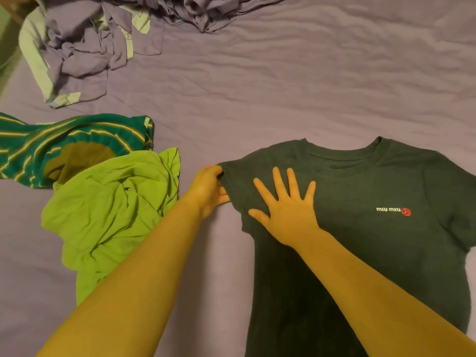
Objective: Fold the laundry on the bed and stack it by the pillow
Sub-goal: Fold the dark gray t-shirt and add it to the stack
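A: Where is the dark T-shirt (360, 202)?

B: Flat and face up on the purple bed sheet (257, 86), collar away from the person, long axis toward them.

A: And the hands?

B: The left hand (208, 191) pinches the shirt's left sleeve edge. The right hand (286, 210) lies just inside it, fingers spread, pressing the chest. The sleeve likely folds rightward, across the body.

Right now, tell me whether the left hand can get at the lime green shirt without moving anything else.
Probably yes. The left hand grips the dark tee's sleeve edge, and the lime shirt lies crumpled just beside it on the sheet, with nothing between them. It would have to let go of the sleeve first.
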The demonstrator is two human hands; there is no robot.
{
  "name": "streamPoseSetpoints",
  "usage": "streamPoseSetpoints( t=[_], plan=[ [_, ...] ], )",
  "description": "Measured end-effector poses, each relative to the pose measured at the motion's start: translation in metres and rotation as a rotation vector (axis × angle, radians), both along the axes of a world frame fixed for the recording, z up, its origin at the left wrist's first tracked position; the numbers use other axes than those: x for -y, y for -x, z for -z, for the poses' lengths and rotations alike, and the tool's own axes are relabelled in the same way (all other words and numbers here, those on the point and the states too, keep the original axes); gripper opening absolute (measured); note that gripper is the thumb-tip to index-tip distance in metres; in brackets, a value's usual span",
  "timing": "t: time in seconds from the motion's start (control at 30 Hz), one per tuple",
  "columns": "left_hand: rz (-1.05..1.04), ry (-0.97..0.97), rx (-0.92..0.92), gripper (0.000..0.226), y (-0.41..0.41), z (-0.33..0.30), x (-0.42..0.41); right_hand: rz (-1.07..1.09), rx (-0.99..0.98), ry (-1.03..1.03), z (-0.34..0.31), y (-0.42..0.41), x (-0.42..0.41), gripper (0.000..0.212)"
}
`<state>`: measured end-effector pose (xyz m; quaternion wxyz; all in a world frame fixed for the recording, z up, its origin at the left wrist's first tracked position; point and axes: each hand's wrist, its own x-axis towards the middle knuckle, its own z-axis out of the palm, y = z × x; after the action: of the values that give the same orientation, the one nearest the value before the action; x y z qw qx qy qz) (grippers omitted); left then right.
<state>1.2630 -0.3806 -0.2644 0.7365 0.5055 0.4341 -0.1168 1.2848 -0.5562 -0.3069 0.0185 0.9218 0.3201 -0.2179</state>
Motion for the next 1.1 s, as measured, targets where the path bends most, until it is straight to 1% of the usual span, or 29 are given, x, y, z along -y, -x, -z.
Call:
streamPoseSetpoints(
  t=[0.1, 0.17, 0.27, 0.3, 0.33, 0.37, 0.43, 0.53, 0.6, 0.63, 0.67, 0.7, 0.73, 0.8, 0.87, 0.9, 0.97, 1.03, 1.1],
  plan=[
    [-0.096, 0.074, -0.015, 0.031, 0.001, 0.002, 0.009, -0.013, 0.030, 0.029, 0.006, -0.007, -0.001, 0.072],
    [-0.130, 0.087, -0.006, 0.032, 0.009, 0.001, 0.017, -0.021, 0.050, 0.030, 0.004, -0.003, 0.002, 0.072],
    [-0.103, 0.063, 0.031, 0.020, 0.031, 0.001, 0.031, 0.007, 0.049, 0.020, -0.001, 0.013, 0.014, 0.070],
    [-0.079, 0.032, 0.027, 0.020, 0.038, 0.001, 0.036, 0.021, 0.048, 0.016, -0.003, 0.023, 0.019, 0.070],
    [-0.047, -0.016, 0.008, 0.025, 0.046, 0.002, 0.040, 0.033, 0.048, 0.013, -0.005, 0.034, 0.026, 0.071],
    [-0.008, -0.074, -0.020, 0.029, 0.052, 0.003, 0.045, 0.046, 0.047, 0.010, -0.007, 0.047, 0.033, 0.072],
    [0.119, -0.171, -0.060, 0.028, 0.066, 0.001, 0.055, 0.079, 0.048, -0.010, -0.010, 0.073, 0.051, 0.073],
    [0.436, -0.163, -0.073, 0.014, 0.089, -0.006, 0.072, 0.127, 0.026, 0.023, -0.019, 0.108, 0.077, 0.075],
    [0.607, -0.196, -0.080, 0.028, 0.105, -0.007, 0.084, 0.145, 0.000, 0.041, -0.027, 0.127, 0.092, 0.077],
    [0.630, -0.258, -0.078, 0.034, 0.112, -0.005, 0.090, 0.147, -0.008, 0.042, -0.030, 0.136, 0.099, 0.077],
    [0.613, -0.339, -0.073, 0.035, 0.119, -0.005, 0.095, 0.146, -0.015, 0.050, -0.032, 0.143, 0.105, 0.076],
    [0.547, -0.397, -0.073, 0.030, 0.124, -0.004, 0.098, 0.142, -0.022, 0.062, -0.033, 0.149, 0.111, 0.074],
    [0.433, -0.409, -0.083, 0.025, 0.130, -0.004, 0.102, 0.142, -0.028, 0.077, -0.035, 0.154, 0.119, 0.070],
    [0.183, -0.369, -0.104, 0.020, 0.138, -0.003, 0.106, 0.145, -0.071, 0.117, -0.038, 0.161, 0.134, 0.069],
    [0.060, -0.321, -0.109, 0.016, 0.146, -0.003, 0.112, 0.148, -0.088, 0.138, -0.039, 0.166, 0.149, 0.072],
    [0.042, -0.286, -0.105, 0.015, 0.150, -0.003, 0.117, 0.149, -0.085, 0.141, -0.039, 0.167, 0.154, 0.074],
    [0.068, -0.217, -0.099, 0.024, 0.163, -0.003, 0.129, 0.137, -0.090, 0.160, -0.039, 0.169, 0.158, 0.075],
    [0.166, -0.178, -0.087, 0.024, 0.179, -0.006, 0.139, 0.082, -0.058, 0.151, -0.038, 0.171, 0.161, 0.067],
    [0.238, -0.143, -0.077, 0.020, 0.197, -0.010, 0.146, 0.026, -0.053, 0.165, -0.038, 0.173, 0.168, 0.068]
  ],
)
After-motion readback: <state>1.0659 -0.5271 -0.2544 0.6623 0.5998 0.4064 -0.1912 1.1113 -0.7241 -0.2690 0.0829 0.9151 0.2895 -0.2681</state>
